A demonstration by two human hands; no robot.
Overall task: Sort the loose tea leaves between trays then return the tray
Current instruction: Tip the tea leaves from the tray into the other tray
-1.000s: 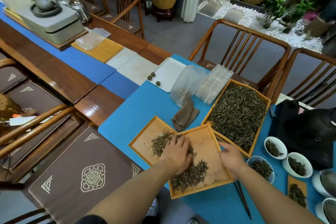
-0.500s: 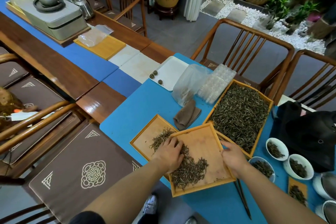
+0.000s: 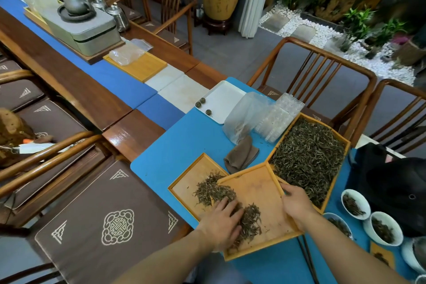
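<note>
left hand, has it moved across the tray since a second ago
Yes. The left hand has slid toward the person, down the tea pile on the top tray; the right hand holds that tray's edge.

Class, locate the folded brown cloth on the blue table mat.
In the head view, the folded brown cloth lies right of centre on the blue mat, just below the crumpled clear plastic bag and left of the large wooden tray full of tea leaves.

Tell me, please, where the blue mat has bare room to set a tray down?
The blue mat is bare between the white tray, brown cloth and lower wooden tray. The right side is crowded with the full tray and cups.
</note>
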